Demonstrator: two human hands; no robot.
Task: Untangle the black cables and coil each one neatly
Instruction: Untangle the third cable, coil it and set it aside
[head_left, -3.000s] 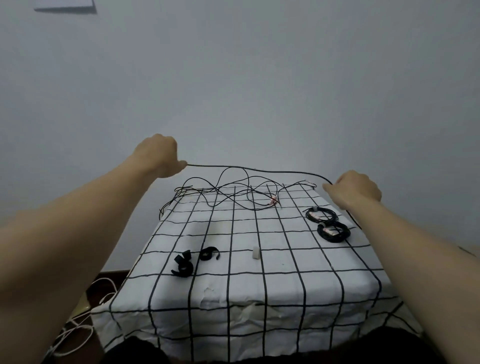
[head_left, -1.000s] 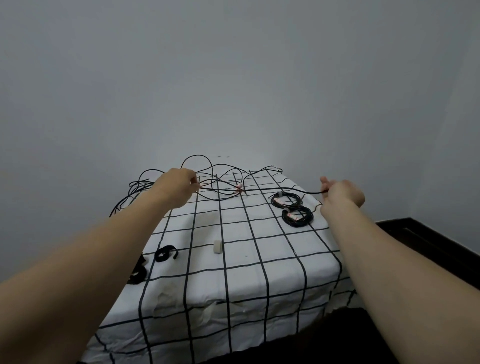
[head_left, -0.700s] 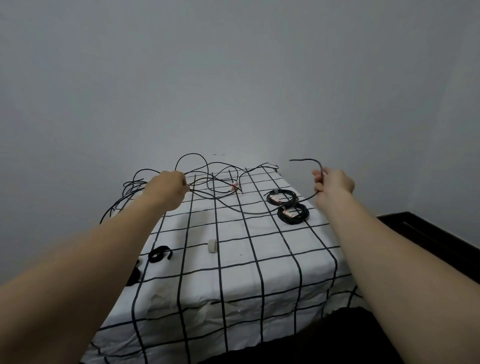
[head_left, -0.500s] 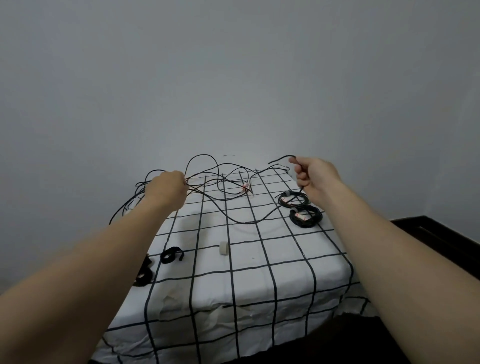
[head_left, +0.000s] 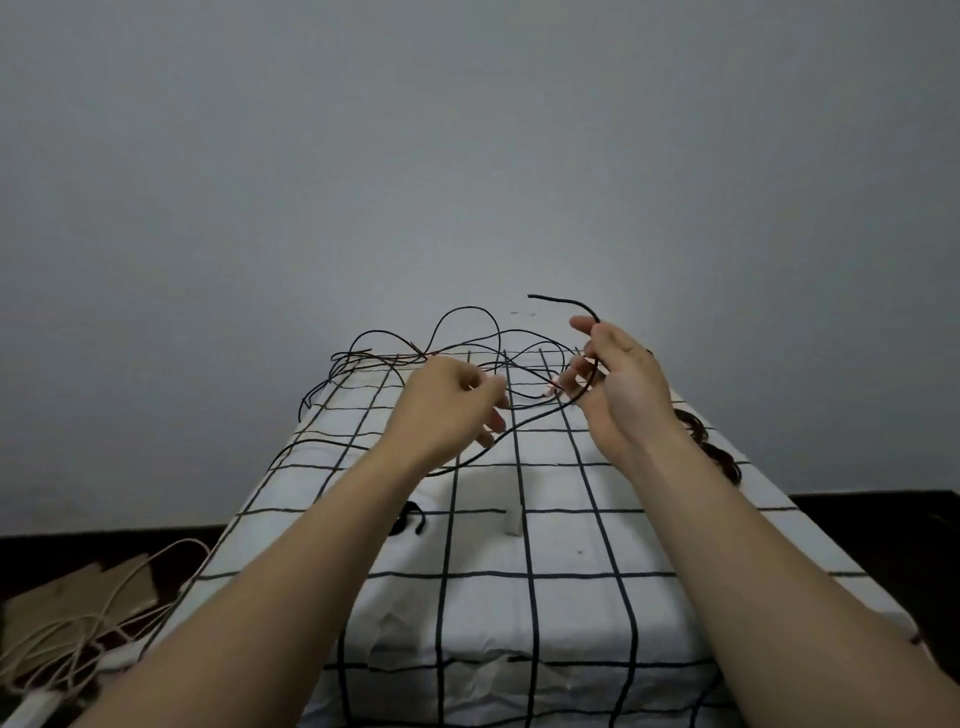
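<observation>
A tangle of thin black cables (head_left: 470, 332) lies at the far end of a table covered with a white grid-pattern cloth (head_left: 571, 525). My right hand (head_left: 621, 384) pinches one black cable near its free end, which curls up above the fingers (head_left: 563, 301). From that hand the cable sags down and left in a loop (head_left: 519, 423) toward my left hand (head_left: 447, 410), whose fingers are closed on it. Two coiled black cables (head_left: 714, 452) lie at the table's right edge, partly hidden behind my right forearm.
A small white block (head_left: 513, 521) stands mid-table. Black strap pieces (head_left: 410, 519) lie left of it, partly behind my left arm. On the dark floor at the lower left lie cardboard (head_left: 78, 597) and beige cables (head_left: 62, 639). A plain grey wall is behind.
My hands have come closer together over the table's middle. The right hand moved left and turned palm inward, and the cable between the hands has gone slack into a hanging loop.
</observation>
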